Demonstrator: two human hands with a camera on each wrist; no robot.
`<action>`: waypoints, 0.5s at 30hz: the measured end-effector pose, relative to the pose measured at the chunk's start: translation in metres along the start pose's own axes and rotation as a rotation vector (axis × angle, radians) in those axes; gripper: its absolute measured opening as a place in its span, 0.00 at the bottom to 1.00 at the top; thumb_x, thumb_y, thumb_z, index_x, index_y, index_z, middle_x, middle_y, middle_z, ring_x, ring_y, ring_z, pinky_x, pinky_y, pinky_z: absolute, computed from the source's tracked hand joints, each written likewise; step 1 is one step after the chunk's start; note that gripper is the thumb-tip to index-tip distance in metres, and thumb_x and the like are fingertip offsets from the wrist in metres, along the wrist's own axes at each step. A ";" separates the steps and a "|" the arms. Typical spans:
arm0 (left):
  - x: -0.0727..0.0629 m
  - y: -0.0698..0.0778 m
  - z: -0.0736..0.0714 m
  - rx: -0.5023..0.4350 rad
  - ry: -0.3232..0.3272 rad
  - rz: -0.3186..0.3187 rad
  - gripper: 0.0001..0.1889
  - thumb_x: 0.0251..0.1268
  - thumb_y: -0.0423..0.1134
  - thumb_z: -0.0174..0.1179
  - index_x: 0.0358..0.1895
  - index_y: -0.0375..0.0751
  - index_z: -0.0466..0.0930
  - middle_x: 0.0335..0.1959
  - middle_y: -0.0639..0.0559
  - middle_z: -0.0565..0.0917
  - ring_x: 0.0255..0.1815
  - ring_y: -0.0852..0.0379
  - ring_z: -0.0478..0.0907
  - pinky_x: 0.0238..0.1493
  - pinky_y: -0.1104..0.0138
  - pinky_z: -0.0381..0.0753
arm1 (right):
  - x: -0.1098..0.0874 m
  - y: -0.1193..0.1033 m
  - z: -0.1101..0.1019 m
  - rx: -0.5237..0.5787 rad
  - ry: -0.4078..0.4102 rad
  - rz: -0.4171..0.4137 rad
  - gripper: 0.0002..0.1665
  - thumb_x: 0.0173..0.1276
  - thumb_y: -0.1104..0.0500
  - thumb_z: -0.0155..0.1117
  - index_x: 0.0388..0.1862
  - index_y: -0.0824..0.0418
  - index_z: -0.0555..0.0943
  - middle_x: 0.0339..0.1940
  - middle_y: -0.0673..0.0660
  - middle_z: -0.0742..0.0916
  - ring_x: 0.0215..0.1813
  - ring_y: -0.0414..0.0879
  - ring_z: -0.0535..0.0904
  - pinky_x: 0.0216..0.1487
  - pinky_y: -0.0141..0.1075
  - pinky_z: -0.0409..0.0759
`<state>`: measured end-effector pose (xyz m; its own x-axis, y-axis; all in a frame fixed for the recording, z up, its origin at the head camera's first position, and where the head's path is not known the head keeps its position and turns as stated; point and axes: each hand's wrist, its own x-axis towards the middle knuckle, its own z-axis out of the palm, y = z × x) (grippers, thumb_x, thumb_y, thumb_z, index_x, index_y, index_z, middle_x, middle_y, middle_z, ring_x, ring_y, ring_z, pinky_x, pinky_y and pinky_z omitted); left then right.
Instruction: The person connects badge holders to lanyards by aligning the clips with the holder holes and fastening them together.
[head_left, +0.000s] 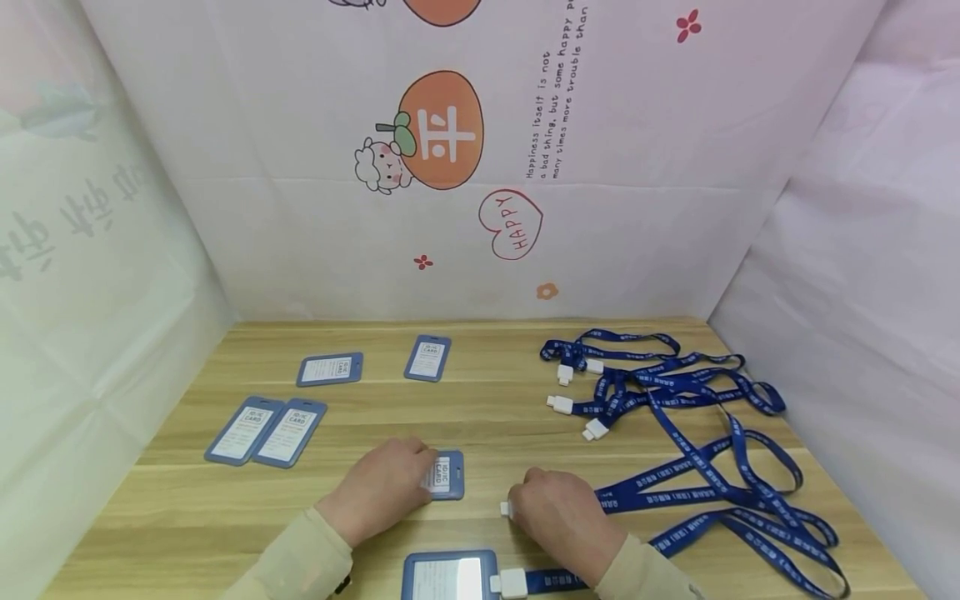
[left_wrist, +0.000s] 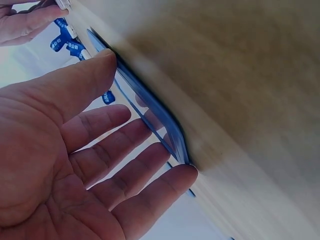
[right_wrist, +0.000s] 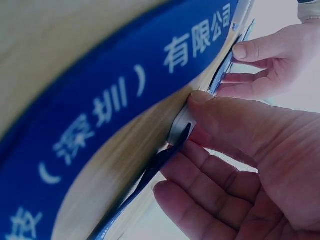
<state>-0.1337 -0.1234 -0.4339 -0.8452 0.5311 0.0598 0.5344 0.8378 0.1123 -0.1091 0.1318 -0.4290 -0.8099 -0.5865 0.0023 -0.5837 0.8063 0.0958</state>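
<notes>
My left hand point(head_left: 384, 485) holds a blue ID card holder point(head_left: 454, 477) near the table's middle, its slotted end pointing right. In the left wrist view the thumb lies at one edge of the holder point(left_wrist: 172, 122) and the fingertips at the other. Just to the right, my right hand point(head_left: 564, 515) pinches the white plastic clip point(right_wrist: 181, 126) of a blue lanyard between thumb and fingers. The clip's tip pokes out left, facing the holder's slot with a small gap between. Part of the strap is hidden under the right hand.
Nearest me lies another card holder point(head_left: 447, 578) joined to a lanyard by a white clip point(head_left: 513, 583). Several card holders point(head_left: 290, 433) lie at the left and back. Tangled blue lanyards point(head_left: 663, 387) spread over the right side. White printed cloth point(head_left: 315, 250) walls the table.
</notes>
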 end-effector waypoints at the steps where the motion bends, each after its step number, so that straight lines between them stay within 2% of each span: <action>1: 0.000 0.001 0.000 -0.001 0.001 -0.002 0.22 0.60 0.43 0.74 0.56 0.37 0.86 0.45 0.46 0.87 0.42 0.50 0.85 0.46 0.58 0.88 | 0.000 0.000 0.000 0.001 -0.003 0.001 0.04 0.59 0.61 0.80 0.32 0.53 0.92 0.20 0.48 0.81 0.20 0.36 0.68 0.20 0.29 0.74; 9: -0.002 0.006 0.001 0.012 0.001 0.000 0.20 0.59 0.43 0.74 0.53 0.38 0.86 0.45 0.47 0.88 0.41 0.51 0.84 0.44 0.59 0.88 | 0.000 -0.001 0.000 -0.009 -0.008 0.000 0.04 0.59 0.61 0.80 0.32 0.53 0.92 0.20 0.49 0.81 0.20 0.36 0.68 0.20 0.29 0.74; 15: -0.003 0.010 0.000 0.008 0.004 0.025 0.20 0.59 0.43 0.75 0.51 0.38 0.86 0.44 0.46 0.87 0.41 0.51 0.84 0.45 0.59 0.88 | 0.000 0.000 -0.001 -0.009 -0.015 -0.001 0.04 0.60 0.60 0.80 0.34 0.53 0.92 0.21 0.49 0.82 0.20 0.37 0.68 0.20 0.29 0.75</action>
<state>-0.1258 -0.1167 -0.4331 -0.8315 0.5516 0.0660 0.5555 0.8251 0.1029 -0.1088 0.1318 -0.4282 -0.8099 -0.5864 -0.0126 -0.5842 0.8047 0.1051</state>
